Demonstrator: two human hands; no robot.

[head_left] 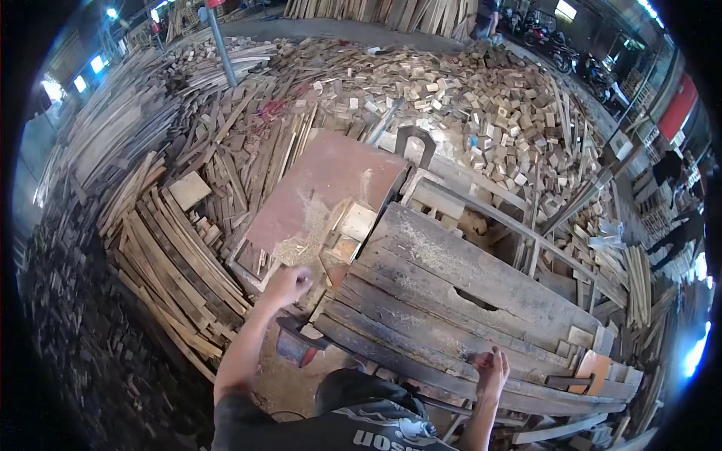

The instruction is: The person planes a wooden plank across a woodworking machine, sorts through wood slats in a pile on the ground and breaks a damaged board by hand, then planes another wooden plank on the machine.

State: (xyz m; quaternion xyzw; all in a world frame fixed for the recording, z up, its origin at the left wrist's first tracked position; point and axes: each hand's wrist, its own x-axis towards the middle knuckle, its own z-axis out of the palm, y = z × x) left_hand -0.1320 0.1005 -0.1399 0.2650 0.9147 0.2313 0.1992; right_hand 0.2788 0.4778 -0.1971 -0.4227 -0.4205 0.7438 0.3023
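A broad heap of pale, chunky wooden offcuts [511,128] spreads out beyond me. Nearer lies my surface of worn grey-brown planks [406,282] (a dark, elongated slot runs through one of them), and to its left the flat reddish-brown panel [323,180]. Left of that sit long, narrow brown wooden slats [169,259], stacked lengthwise. Small pale wooden blocks [357,222] sit between panel and planks, with light tan sawdust [297,249] beside them. My left hand [289,286] is just below that sawdust, fingers curled inward; my right hand [490,368] is at the planks' near side, fingers bent. Whether either set of fingers grips anything, I can't tell.
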